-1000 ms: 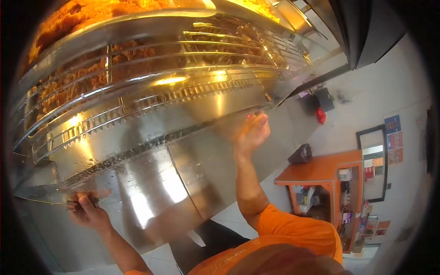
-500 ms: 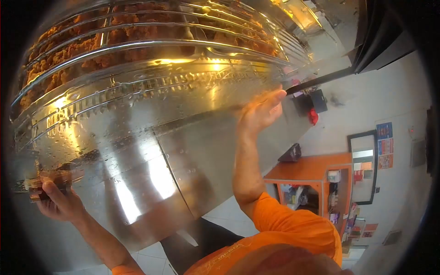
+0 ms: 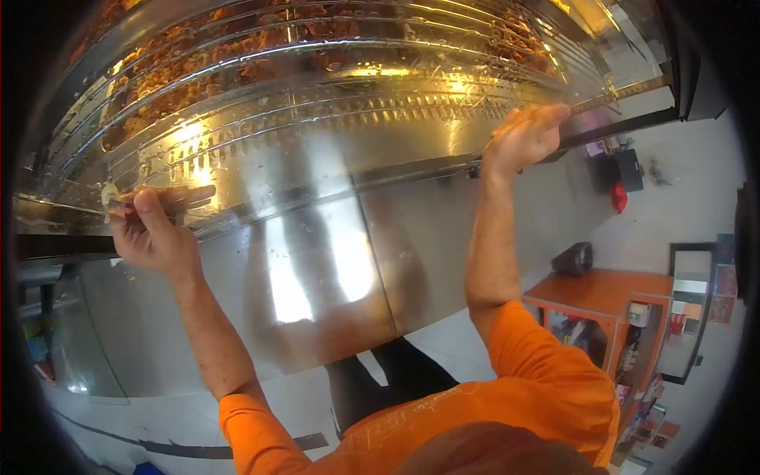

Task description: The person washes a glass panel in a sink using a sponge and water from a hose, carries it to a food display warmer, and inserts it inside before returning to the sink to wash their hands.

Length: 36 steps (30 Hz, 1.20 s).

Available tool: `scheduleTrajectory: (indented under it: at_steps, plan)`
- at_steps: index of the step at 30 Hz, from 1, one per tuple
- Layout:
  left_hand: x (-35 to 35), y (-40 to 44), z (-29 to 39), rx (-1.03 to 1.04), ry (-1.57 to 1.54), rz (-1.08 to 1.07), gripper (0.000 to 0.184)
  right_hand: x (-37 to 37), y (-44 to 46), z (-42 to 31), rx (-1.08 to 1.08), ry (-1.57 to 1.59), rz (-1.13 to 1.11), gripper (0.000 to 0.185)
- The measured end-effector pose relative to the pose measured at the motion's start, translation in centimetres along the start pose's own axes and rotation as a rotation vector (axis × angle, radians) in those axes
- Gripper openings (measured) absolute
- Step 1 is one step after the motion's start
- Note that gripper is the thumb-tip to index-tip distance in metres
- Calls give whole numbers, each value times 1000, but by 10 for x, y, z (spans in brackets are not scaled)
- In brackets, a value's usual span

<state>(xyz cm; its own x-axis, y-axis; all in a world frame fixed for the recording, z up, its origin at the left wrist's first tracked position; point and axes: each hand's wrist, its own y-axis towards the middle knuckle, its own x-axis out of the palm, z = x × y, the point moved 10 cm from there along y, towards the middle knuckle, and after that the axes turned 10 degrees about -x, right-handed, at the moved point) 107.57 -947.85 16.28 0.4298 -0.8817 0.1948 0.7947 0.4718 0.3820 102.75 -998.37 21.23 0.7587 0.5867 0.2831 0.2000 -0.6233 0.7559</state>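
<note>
A clear glass panel (image 3: 261, 178), wet with droplets, fronts a lit food display cabinet. At its lower left corner, my left hand (image 3: 158, 233) is closed on the panel, thumb in front and fingers curled. Brownish finger shapes show in the glass beside the thumb. My right hand (image 3: 522, 142) is at the panel's lower right edge, wrist bent, fingers close together and pointing to the upper right; part of its grip is hidden. Behind the glass, wire racks (image 3: 261, 54) hold several pieces of fried food (image 3: 229, 51) with a browned crust.
Below the panel runs a shiny steel counter front (image 3: 443, 261). A dark cabinet frame (image 3: 697, 87) borders the upper right. Farther right are an orange cupboard (image 3: 590, 281) and a dark-framed mirror (image 3: 689, 317). A transparent pane (image 3: 95, 340) stands at lower left.
My view has swung, so the cabinet, counter and cupboard appear shifted right. Both hands sit higher and farther right in view, still at the panel's two sides. The left corner shows more clearly.
</note>
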Motion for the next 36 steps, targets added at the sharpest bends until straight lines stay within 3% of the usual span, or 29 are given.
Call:
scheduleTrajectory:
  at_steps: [15, 25, 27, 28, 29, 30, 31, 32, 33, 34, 35, 36]
  plan:
    - [12, 22, 30, 109, 5, -116, 20, 0, -3, -4, 11, -121, 25, 56]
    - [2, 17, 7, 128, 47, -109, 17, 1, -23, 5, -49, -75, 4, 53]
    - [6, 10, 19, 207, 151, -48, 21, -1, -20, 2, -88, -109, -26, 49]
    - [14, -3, 26, 53, 171, -51, 32, -5, -17, -2, -132, -162, -11, 50]
    - [11, -24, 50, 284, 292, 77, 43, -7, -17, -5, -161, -200, -2, 51]
    - [10, -57, 73, 296, 328, 155, 51, -6, -14, -7, -178, -220, 4, 52]
    - [-7, -87, 64, 254, 276, 173, 55, -2, -17, -3, -24, -94, -8, 48]
    - [-15, -129, 55, 158, 339, 210, 56, -4, -23, 2, -65, -233, -64, 46]
    - [-26, -180, 36, 67, 319, 148, 50, 1, -26, 1, 100, -8, 11, 46]
    - [-26, -224, 33, -159, 607, -19, 43, 7, -31, -2, 135, -35, -79, 46]
    - [-31, -261, 37, -438, 578, -93, 37, 11, -36, -3, 132, -75, -113, 47]
    - [-43, -302, 36, -471, 615, -174, 32, 14, -42, -3, 127, -116, -147, 49]
